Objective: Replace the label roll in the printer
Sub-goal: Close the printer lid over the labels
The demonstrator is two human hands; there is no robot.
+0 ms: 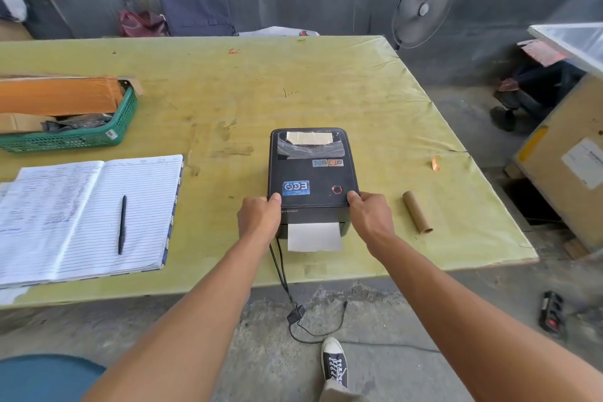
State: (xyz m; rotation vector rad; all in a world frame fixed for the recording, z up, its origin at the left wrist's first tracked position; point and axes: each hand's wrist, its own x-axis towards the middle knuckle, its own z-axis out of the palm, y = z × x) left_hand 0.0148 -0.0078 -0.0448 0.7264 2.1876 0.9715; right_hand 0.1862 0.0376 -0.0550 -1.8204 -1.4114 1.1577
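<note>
Left grip [259, 217] and right grip [370, 217] clutch printer [311, 173] lid corners, lid looks seated, label [315, 237] out between them; next likely feed test.

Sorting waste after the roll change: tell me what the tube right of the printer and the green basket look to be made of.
Tube beside the label printer: cardboard by the look, matt brown, with a hollow end showing. Green basket: probably moulded plastic, its perforated wall faintly glossy.

black printer [311, 173], yellow-green table [326, 91], green basket [75, 137]
</note>
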